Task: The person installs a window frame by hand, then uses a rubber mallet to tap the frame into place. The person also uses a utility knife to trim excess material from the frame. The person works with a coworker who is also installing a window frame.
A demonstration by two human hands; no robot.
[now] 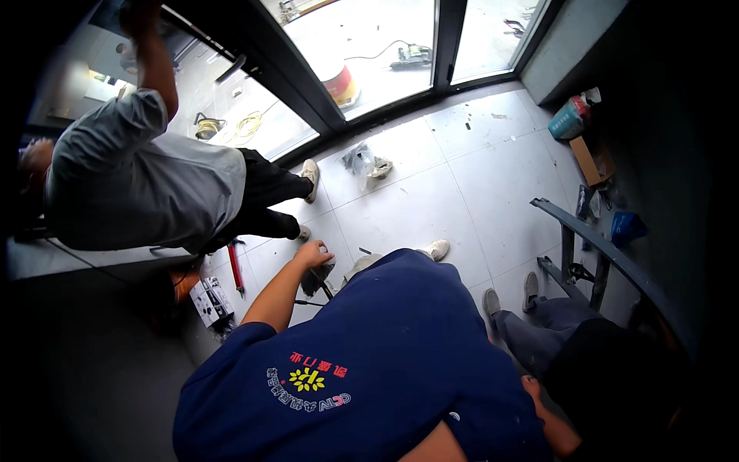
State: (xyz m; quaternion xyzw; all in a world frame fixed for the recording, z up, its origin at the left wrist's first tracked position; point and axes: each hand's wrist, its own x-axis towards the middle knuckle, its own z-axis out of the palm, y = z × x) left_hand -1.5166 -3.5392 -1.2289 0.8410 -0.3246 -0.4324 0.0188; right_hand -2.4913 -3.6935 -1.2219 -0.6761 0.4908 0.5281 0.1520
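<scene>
My left hand (pixel 314 254) reaches forward past the navy shirt (pixel 369 339) that I wear. Its fingers curl above a dark object (pixel 314 282), whose kind I cannot make out. Thin black rods or cables run beside that object. Only a bare part of my right arm (pixel 436 445) shows, at the lower edge; the right hand is out of view. One light shoe (pixel 436 249) shows beyond my shirt. A red-handled tool (pixel 235 268) and a printed white box (pixel 210 302) lie left of my left forearm.
A grey-shirted person (pixel 146 185) stands left by the glass door, one arm raised. Another person's grey trousers (pixel 531 331) are at right, beside a metal ladder (pixel 616 258). A plastic bag (pixel 359 163) lies on the tiles; a cardboard box (pixel 591 162) stands along the right wall.
</scene>
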